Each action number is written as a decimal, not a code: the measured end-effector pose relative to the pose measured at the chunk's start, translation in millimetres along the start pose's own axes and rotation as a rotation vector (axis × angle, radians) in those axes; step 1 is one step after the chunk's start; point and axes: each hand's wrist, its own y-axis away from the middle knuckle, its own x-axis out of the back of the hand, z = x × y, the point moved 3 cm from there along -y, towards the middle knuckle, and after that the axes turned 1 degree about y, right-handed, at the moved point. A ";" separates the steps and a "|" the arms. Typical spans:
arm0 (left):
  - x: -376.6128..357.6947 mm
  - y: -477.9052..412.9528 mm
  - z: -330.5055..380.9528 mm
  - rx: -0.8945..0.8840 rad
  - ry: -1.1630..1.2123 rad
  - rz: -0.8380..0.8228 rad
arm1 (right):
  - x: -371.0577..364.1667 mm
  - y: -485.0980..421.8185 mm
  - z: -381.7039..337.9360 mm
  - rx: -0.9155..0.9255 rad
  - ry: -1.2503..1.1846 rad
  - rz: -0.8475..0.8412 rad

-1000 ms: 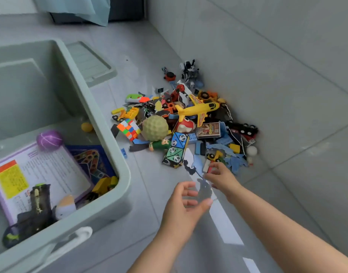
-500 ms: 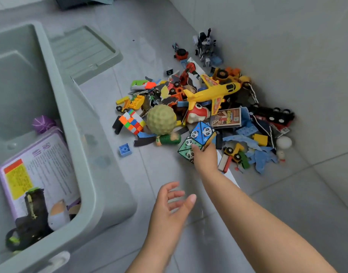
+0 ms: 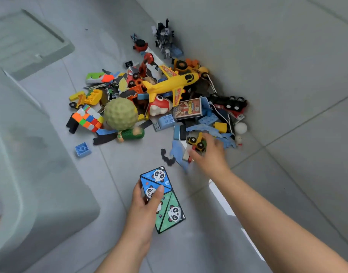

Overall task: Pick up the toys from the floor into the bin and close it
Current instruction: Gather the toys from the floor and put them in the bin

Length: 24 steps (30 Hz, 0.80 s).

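Panda puzzle block (image 3: 174,211): gripped in L hand (image 3: 143,209), thumb across its face, well apart from the toy pile (image 3: 165,123). R hand (image 3: 212,156), fwd-right of L: fingers curled round small yellow truck (image 3: 196,141) at pile's near edge. Beyond both hands: yellow plane (image 3: 173,83), green bumpy ball (image 3: 121,113), colour cube (image 3: 88,118). Bin (image 3: 41,194) left of L hand; lid (image 3: 27,42) on floor (image 3: 287,174) beyond it.

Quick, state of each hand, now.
Left hand: holding the panda block.
Right hand: fingers curled round the yellow truck at the pile.
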 end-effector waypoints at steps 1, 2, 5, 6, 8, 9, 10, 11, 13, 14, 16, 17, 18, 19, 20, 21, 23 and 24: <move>-0.2 0.5 -1.8 0.011 0.010 0.002 | -5.0 -12.0 1.1 -0.023 0.118 -0.037; 0.1 0.7 -2.5 0.016 0.015 0.004 | -12.4 -20.6 1.0 -0.035 0.236 -0.080; 3.6 -0.1 0.0 0.018 0.041 0.005 | -33.7 -32.1 -2.3 0.025 0.400 -0.060; 5.7 -0.7 1.6 0.018 0.054 0.004 | -38.1 -32.8 -2.2 0.050 0.384 -0.015; 9.7 -1.7 5.1 0.026 0.084 0.004 | -43.1 -32.6 3.6 0.083 0.331 0.066; 11.9 -2.4 6.2 0.033 0.098 0.009 | -43.6 -32.3 8.2 0.100 0.314 0.100; 14.3 -3.5 6.1 0.041 0.110 0.016 | -42.9 -32.3 12.3 0.120 0.295 0.133; 16.1 -4.2 5.6 0.052 0.125 0.022 | -41.0 -32.1 15.5 0.132 0.251 0.158; 18.3 -4.2 3.6 0.078 0.161 0.029 | -34.6 -30.4 20.1 0.120 0.043 0.183; 18.6 -4.3 1.9 0.092 0.178 0.028 | -30.9 -28.4 22.5 0.096 -0.084 0.190; 17.6 -4.3 -1.3 0.121 0.212 0.022 | -22.5 -20.1 24.5 0.054 -0.289 0.207; 16.4 -4.5 -2.9 0.132 0.224 0.017 | -19.5 -13.7 23.9 0.039 -0.366 0.194; 15.2 -5.6 -4.8 0.140 0.231 0.009 | -16.9 -4.5 20.3 0.035 -0.441 0.162; 13.1 -6.3 -6.1 0.143 0.240 -0.003 | -15.4 7.9 13.8 0.045 -0.504 0.113; 11.0 -7.2 -6.9 0.141 0.252 -0.014 | -14.3 22.7 5.0 0.086 -0.549 0.060; 8.5 -8.1 -6.8 0.137 0.265 -0.026 | -13.8 39.8 -5.2 0.147 -0.577 0.002; 3.7 -10.5 -6.3 0.137 0.287 -0.062 | -16.4 76.4 -26.1 0.272 -0.579 -0.130; 0.4 -10.3 -4.1 0.137 0.289 -0.085 | -20.3 92.1 -33.6 0.335 -0.525 -0.180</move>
